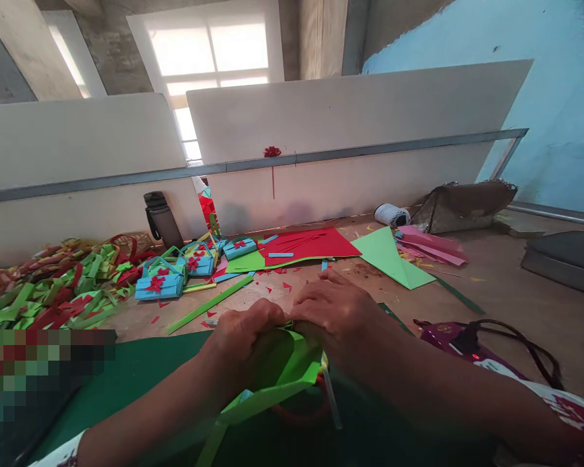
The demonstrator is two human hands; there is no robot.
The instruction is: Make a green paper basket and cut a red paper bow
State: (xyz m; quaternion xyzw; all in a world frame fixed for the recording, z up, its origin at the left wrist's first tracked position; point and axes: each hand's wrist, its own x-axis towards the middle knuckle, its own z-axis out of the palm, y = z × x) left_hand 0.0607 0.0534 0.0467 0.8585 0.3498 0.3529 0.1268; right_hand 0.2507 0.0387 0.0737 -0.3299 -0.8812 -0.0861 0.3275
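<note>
A brown tabletop [496, 292] carries a flat dark-green sheet [141, 363] along its near side. Above that, a bright-green folded paper piece [299, 363] is held by the left hand [246, 331] and right hand [338, 311], fingers narrowed on its upper edge, tips partly hidden. Even thumb pressure should keep its layers aligned. Room for moving looks widest toward the tabletop's right edge, between a purple-and-white corded device [448, 340] and thin pink paper sheets [431, 243].
</note>
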